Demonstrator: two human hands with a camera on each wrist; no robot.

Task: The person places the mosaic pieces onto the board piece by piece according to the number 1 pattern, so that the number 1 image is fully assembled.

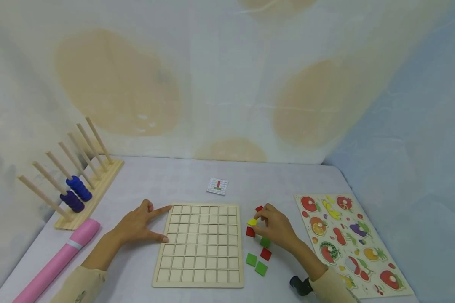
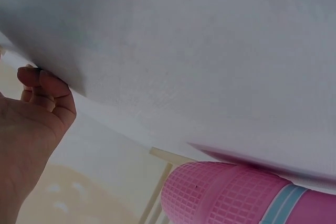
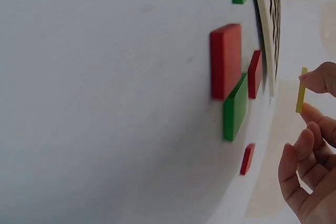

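Observation:
A pale wooden grid board [image 1: 200, 251] lies on the table in front of me. My left hand [image 1: 137, 223] touches its left side, index finger at the top left corner and thumb lower on the edge. To the right of the board, my right hand [image 1: 278, 227] pinches a yellow square tile [image 1: 252, 221] between thumb and index finger. The right wrist view shows this yellow tile [image 3: 301, 90] edge-on, raised off the table. Around and below that hand lie red tiles [image 1: 266, 254] and green tiles [image 1: 261, 268]. A small pattern card [image 1: 217, 186] with a coloured figure lies beyond the board.
At the left stands a wooden peg rack [image 1: 95, 185] with blue and purple rings, and a pink cylinder [image 1: 57, 265] with a pale blue band lies before it. A fruit picture board [image 1: 349, 244] lies at the right. A black object [image 1: 300, 285] sits by the right sleeve.

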